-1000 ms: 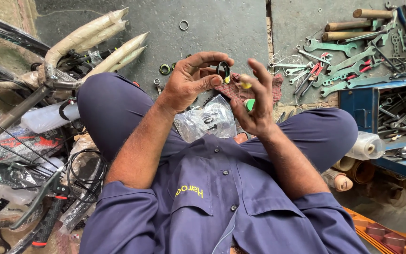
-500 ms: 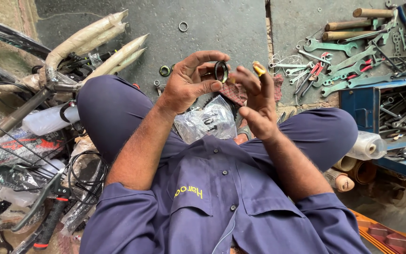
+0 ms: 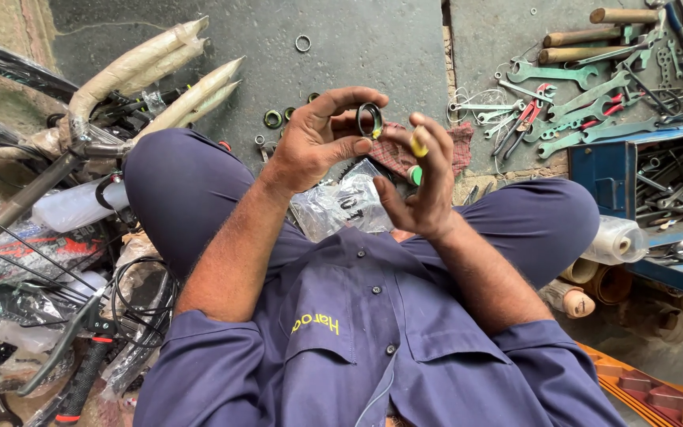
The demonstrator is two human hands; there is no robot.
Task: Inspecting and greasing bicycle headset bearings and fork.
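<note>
My left hand (image 3: 322,138) pinches a small black ring seal (image 3: 370,120) upright between thumb and fingers, above my lap. My right hand (image 3: 420,186) is raised beside it, fingers spread, with a dab of yellow grease (image 3: 419,143) on one fingertip close to the ring. A clear plastic bag of parts (image 3: 341,207) lies on my lap below both hands. A reddish rag (image 3: 398,155) sits on the ground just beyond.
Wrenches and pliers (image 3: 563,111) lie scattered on the concrete at the right, by a blue toolbox (image 3: 650,190). Wrapped bicycle fork legs (image 3: 160,75) and cables are at the left. Small rings and washers (image 3: 274,119) lie on the floor ahead.
My right hand has drawn back from the ring and opened, its greased fingertip now held beside the seal. The left hand has kept its hold on the ring.
</note>
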